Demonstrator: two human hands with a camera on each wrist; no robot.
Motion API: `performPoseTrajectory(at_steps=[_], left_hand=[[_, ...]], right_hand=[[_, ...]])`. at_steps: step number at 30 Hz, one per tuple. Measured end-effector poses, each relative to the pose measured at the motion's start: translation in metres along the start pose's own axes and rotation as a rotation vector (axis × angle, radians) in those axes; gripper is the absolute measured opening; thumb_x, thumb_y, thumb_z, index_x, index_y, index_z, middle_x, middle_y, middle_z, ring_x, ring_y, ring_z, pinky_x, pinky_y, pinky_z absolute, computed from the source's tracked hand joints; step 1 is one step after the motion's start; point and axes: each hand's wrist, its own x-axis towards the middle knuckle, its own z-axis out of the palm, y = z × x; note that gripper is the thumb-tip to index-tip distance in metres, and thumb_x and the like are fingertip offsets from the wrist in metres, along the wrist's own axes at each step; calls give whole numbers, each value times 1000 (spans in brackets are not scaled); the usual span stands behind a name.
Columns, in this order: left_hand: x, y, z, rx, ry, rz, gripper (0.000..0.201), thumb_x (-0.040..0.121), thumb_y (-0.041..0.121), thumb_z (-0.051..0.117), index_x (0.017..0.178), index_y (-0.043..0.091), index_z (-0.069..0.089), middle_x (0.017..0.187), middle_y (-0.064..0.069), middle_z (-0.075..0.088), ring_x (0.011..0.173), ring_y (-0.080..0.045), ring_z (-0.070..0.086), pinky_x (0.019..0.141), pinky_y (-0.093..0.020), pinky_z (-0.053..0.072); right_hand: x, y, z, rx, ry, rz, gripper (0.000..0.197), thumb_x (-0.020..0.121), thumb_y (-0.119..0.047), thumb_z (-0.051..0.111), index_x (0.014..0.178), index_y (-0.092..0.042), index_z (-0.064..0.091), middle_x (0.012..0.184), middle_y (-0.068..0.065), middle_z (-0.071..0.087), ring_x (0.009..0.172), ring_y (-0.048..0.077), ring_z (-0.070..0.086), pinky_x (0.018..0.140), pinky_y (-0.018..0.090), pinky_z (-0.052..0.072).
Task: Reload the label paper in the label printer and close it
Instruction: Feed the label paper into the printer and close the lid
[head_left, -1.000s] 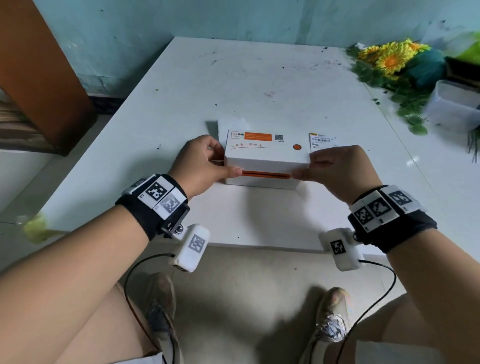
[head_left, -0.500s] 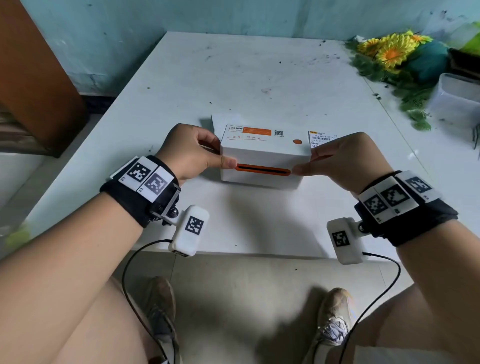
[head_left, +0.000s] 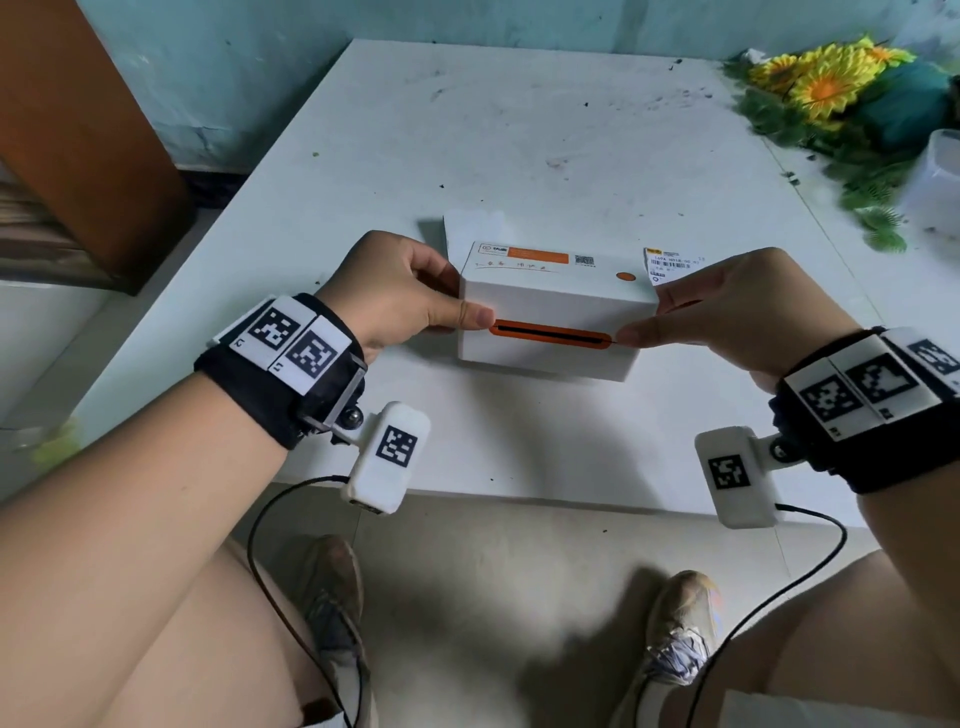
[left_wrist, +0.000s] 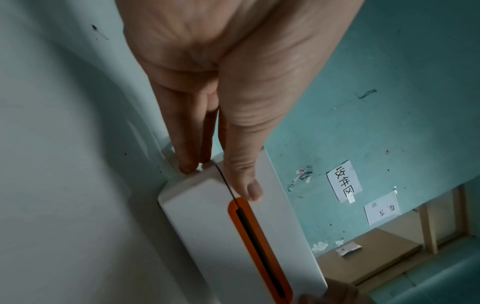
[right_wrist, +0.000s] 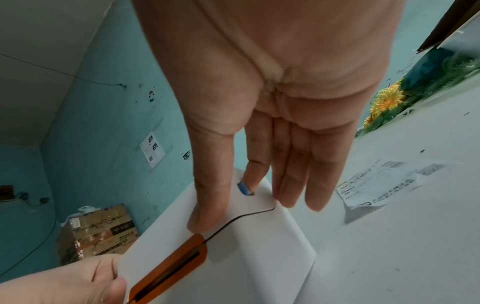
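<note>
A white label printer (head_left: 556, 291) with an orange paper slot (head_left: 550, 335) stands on the white table (head_left: 519, 130), its lid down. My left hand (head_left: 441, 299) grips its left end, with the thumb on the front beside the slot and the fingers on the side. My right hand (head_left: 675, 317) grips the right end the same way. In the right wrist view the printer (right_wrist: 259, 246) shows a blue side button (right_wrist: 244, 189) under my index finger. The left wrist view shows the lid seam running past my thumb on the printer (left_wrist: 207, 216).
A printed label sheet (head_left: 670, 265) lies just right of the printer, and a white paper (head_left: 472, 228) lies behind it. Artificial sunflowers (head_left: 831, 83) and a clear plastic tub (head_left: 935, 182) sit at the far right. The table's near edge (head_left: 519, 488) runs just in front of my wrists.
Both hands keep the same hold on the printer's ends. Only the head view has shifted a little.
</note>
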Motion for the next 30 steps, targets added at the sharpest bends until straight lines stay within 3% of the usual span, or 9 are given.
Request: performPoseTrajectory(at_steps=[3, 5, 10, 13, 17, 22, 24, 27, 30], left_hand=[[-2, -7, 5, 31, 56, 43, 51, 50, 29, 104, 89, 9, 78, 93, -11, 82, 91, -28, 80, 92, -45, 65], [-6, -10, 9, 93, 60, 51, 47, 58, 31, 102, 91, 11, 76, 92, -6, 82, 92, -27, 79, 92, -47, 64], [-16, -15, 13, 176, 49, 72, 56, 59, 53, 91, 96, 15, 72, 98, 1, 79, 94, -24, 77, 89, -51, 63], [-19, -13, 15, 96, 6, 54, 41, 78, 35, 91, 100, 10, 67, 107, -8, 75, 98, -33, 78, 86, -52, 65], [-20, -9, 17, -47, -23, 28, 32, 86, 33, 85, 99, 15, 63, 118, -20, 71, 102, -35, 76, 87, -51, 65], [-7, 1, 19, -107, -2, 0, 66, 70, 71, 69, 100, 13, 61, 84, 5, 54, 74, -15, 47, 75, -35, 38], [3, 3, 18, -131, -5, -47, 69, 71, 74, 69, 103, 13, 64, 80, 11, 52, 74, -13, 45, 77, -34, 38], [11, 9, 19, -157, -12, -80, 61, 77, 70, 70, 110, 19, 70, 84, 18, 65, 91, -8, 60, 94, -34, 44], [13, 17, 20, -197, -72, -146, 64, 79, 66, 70, 131, 30, 67, 121, 7, 69, 122, -20, 65, 109, -44, 48]], right_hand=[[6, 7, 4, 138, 10, 41, 49, 39, -35, 106, 77, -15, 84, 86, 3, 86, 87, 19, 84, 86, 32, 64], [8, 12, 8, 272, 26, 61, 53, 33, -27, 101, 79, -10, 79, 79, 6, 82, 88, 29, 85, 96, 40, 66], [0, 20, 19, 330, -2, 14, 38, 60, -9, 100, 82, -7, 70, 85, 18, 73, 84, 36, 76, 95, 51, 66], [-1, 24, 23, 306, 15, -2, 28, 79, -3, 94, 86, -8, 68, 90, 23, 74, 84, 38, 77, 97, 57, 65], [-8, 14, 24, 283, -18, 18, 21, 96, -17, 83, 100, -12, 63, 116, 27, 79, 102, 41, 81, 97, 59, 65], [5, 14, 20, 237, -66, 40, 56, 87, -68, 77, 111, -20, 62, 144, 9, 66, 132, 30, 67, 109, 52, 58], [14, 13, 20, 330, -72, 57, 60, 94, -64, 74, 123, -11, 64, 141, 8, 65, 139, 33, 60, 115, 52, 53], [24, 8, 21, 443, -105, 96, 65, 99, -56, 72, 143, -9, 62, 149, 6, 65, 144, 26, 56, 114, 50, 51], [32, 10, 25, 417, -140, 32, 77, 78, -67, 87, 124, -10, 61, 147, 14, 69, 139, 24, 65, 116, 53, 52]])
